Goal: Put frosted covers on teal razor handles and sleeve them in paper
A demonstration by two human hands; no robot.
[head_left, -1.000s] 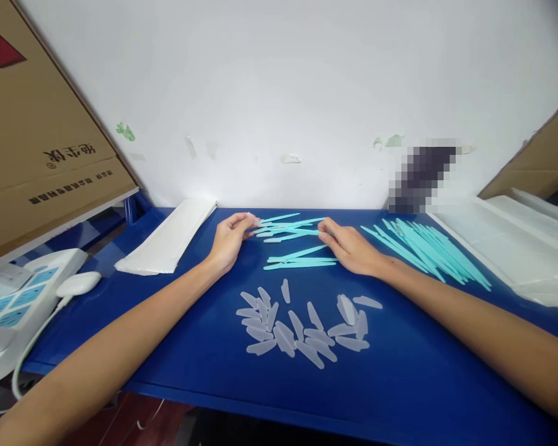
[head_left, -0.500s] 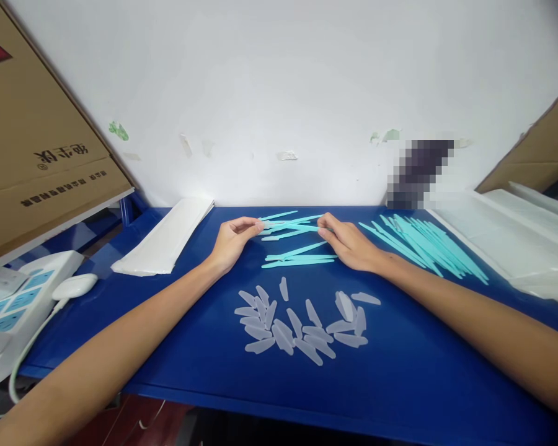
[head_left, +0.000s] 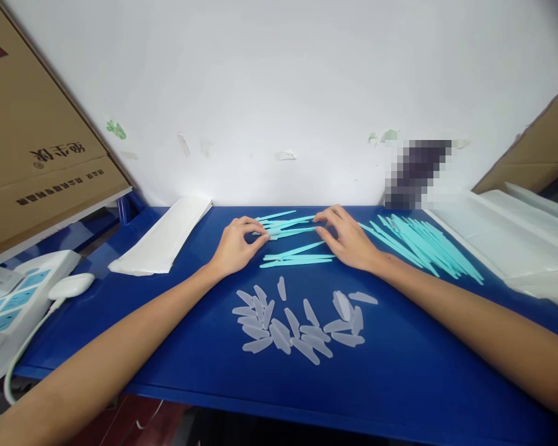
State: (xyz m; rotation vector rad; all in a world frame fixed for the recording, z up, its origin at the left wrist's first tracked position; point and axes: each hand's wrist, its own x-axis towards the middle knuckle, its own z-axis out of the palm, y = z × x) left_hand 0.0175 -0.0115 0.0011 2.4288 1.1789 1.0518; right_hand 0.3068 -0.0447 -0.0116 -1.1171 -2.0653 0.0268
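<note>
Slim teal sticks that look like eyebrow razors lie in a loose crossing pile near the back of the blue table. My left hand is at the pile's left end, thumb and fingers curved and slightly apart by the tips. At the right end, my right hand has its thumb and fingers spread around the razor ends. Just in front lies a smaller group of teal razors. Closer to me, several frosted clear blade caps are scattered flat.
A larger heap of teal razors lies right of my right hand. White flat packets rest at the left, clear plastic sleeves at the right. A power strip and a cardboard box stand far left; a white wall rises behind.
My right hand has loosened from a pinch on the razors and its fingers have spread. The left fingers have eased apart too, and the razor held there now lies lower on the pile.
</note>
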